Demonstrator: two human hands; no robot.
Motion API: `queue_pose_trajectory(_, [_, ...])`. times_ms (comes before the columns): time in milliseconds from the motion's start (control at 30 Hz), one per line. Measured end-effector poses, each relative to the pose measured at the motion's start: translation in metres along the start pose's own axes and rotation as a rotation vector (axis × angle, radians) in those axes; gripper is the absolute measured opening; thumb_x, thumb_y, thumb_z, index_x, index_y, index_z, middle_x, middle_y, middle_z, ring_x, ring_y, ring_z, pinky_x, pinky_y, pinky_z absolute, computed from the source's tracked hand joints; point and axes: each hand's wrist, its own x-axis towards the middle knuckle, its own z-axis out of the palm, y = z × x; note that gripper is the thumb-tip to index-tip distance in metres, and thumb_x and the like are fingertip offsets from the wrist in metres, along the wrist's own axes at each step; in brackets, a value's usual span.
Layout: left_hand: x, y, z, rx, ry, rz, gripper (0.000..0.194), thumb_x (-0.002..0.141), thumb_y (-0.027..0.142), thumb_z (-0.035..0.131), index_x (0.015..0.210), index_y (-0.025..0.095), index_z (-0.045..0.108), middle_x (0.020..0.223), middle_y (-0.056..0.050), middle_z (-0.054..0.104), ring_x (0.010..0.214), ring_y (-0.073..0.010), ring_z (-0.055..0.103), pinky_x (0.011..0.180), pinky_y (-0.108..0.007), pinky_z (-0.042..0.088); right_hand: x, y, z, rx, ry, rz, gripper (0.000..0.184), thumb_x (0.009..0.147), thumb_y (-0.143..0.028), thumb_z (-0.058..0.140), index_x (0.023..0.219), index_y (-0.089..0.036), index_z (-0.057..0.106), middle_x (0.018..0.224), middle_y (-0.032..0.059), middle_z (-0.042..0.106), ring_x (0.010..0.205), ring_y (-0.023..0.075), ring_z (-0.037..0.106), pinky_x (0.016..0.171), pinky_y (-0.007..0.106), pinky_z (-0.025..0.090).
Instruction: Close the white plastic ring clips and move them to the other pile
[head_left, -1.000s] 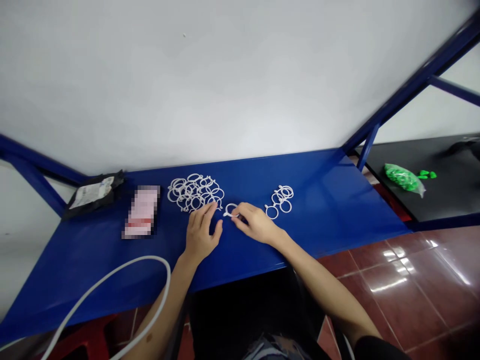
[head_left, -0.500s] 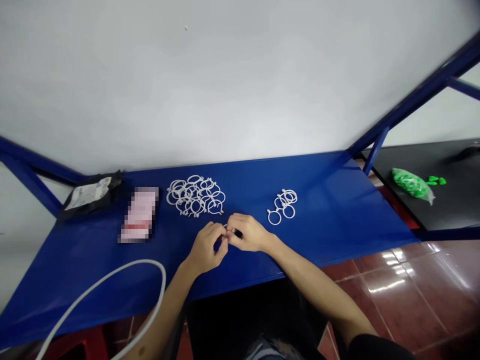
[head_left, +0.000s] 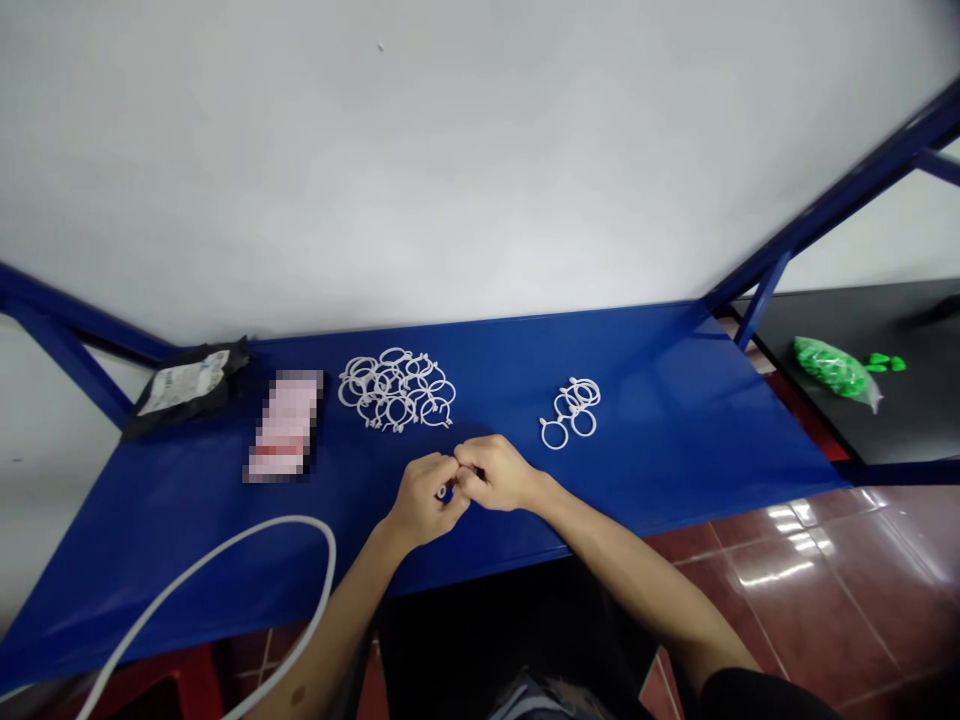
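Note:
My left hand (head_left: 421,500) and my right hand (head_left: 496,474) meet over the blue table (head_left: 675,420), fingers pinched together on one small white plastic ring that is almost hidden between them. Behind the hands lies a large pile of white rings (head_left: 395,388). A smaller group of white rings (head_left: 571,408) lies to the right of my right hand.
A black packet with a white label (head_left: 187,385) and a blurred pink item (head_left: 285,425) lie at the back left. A white tube (head_left: 225,560) curves over the near left edge. On a black table to the right sits a bag of green pieces (head_left: 834,367).
My right hand took a ring from beside the large pile and drew it toward me. My left hand left the table and closed on the same ring; both hands now pinch it.

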Motion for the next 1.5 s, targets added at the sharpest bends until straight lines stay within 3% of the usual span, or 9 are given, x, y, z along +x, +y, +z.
queue_pose_trajectory(500, [0.000, -0.002, -0.001, 0.103, -0.024, -0.054, 0.030, 0.093, 0.020, 0.055, 0.070, 0.023, 0.038, 0.059, 0.005, 0.045, 0.053, -0.0111, 0.043, 0.054, -0.026, 0.034, -0.002, 0.005, 0.000, -0.083, 0.095, -0.003, 0.024, 0.090, -0.024, 0.049, 0.069, -0.023, 0.038, 0.063, -0.0031, 0.050, 0.058, 0.0121, 0.045, 0.059, 0.026, 0.033])
queue_pose_trajectory(733, [0.006, -0.002, -0.002, 0.141, 0.001, -0.035, 0.012, 0.094, 0.013, 0.055, 0.086, 0.021, 0.058, 0.083, -0.002, 0.066, 0.079, -0.0171, 0.058, 0.074, -0.030, 0.049, -0.002, 0.008, -0.004, -0.234, 0.253, -0.120, 0.031, 0.102, -0.030, 0.048, 0.072, -0.022, 0.049, 0.069, 0.0006, 0.059, 0.064, 0.0150, 0.051, 0.066, 0.029, 0.043])
queue_pose_trajectory(900, [0.003, -0.008, 0.000, 0.282, 0.107, 0.014, 0.008, 0.095, 0.013, 0.061, 0.095, 0.021, 0.064, 0.094, -0.004, 0.071, 0.089, -0.0182, 0.061, 0.083, -0.032, 0.052, 0.000, 0.003, -0.006, -0.191, 0.324, -0.096, 0.023, 0.104, -0.028, 0.049, 0.084, -0.021, 0.060, 0.095, 0.0069, 0.071, 0.085, 0.0164, 0.066, 0.075, 0.028, 0.052])
queue_pose_trajectory(967, [0.003, -0.014, -0.001, 0.360, 0.147, 0.009, 0.006, 0.095, 0.016, 0.064, 0.097, 0.021, 0.067, 0.098, -0.005, 0.071, 0.093, -0.0196, 0.061, 0.087, -0.034, 0.052, 0.000, 0.002, -0.008, -0.173, 0.371, -0.059, 0.019, 0.103, -0.028, 0.051, 0.090, -0.020, 0.063, 0.103, 0.0083, 0.071, 0.085, 0.0155, 0.067, 0.074, 0.027, 0.054])
queue_pose_trajectory(1167, [0.020, -0.045, -0.007, 0.568, 0.260, -0.108, 0.012, 0.097, 0.028, 0.065, 0.096, 0.020, 0.073, 0.110, -0.011, 0.070, 0.106, -0.0258, 0.060, 0.096, -0.042, 0.046, -0.002, 0.009, -0.021, -0.162, 0.469, 0.031, 0.016, 0.102, -0.027, 0.052, 0.093, -0.021, 0.065, 0.100, 0.0071, 0.069, 0.075, 0.0137, 0.064, 0.068, 0.027, 0.053])
queue_pose_trajectory(1267, [0.030, -0.060, -0.009, 0.633, 0.256, -0.185, 0.018, 0.098, 0.033, 0.063, 0.096, 0.020, 0.076, 0.117, -0.013, 0.069, 0.111, -0.0303, 0.055, 0.098, -0.047, 0.043, -0.002, 0.013, -0.025, -0.163, 0.495, 0.045, 0.017, 0.102, -0.027, 0.053, 0.091, -0.021, 0.064, 0.097, 0.0067, 0.069, 0.074, 0.0142, 0.063, 0.067, 0.028, 0.053])
queue_pose_trajectory(1500, [0.024, -0.065, -0.012, 0.633, 0.266, -0.331, 0.020, 0.098, 0.030, 0.059, 0.105, 0.020, 0.075, 0.121, -0.014, 0.068, 0.116, -0.0334, 0.051, 0.097, -0.049, 0.039, -0.002, 0.017, -0.031, -0.234, 0.543, 0.038, 0.018, 0.103, -0.027, 0.053, 0.090, -0.020, 0.065, 0.097, 0.0065, 0.070, 0.073, 0.0143, 0.064, 0.066, 0.028, 0.053])
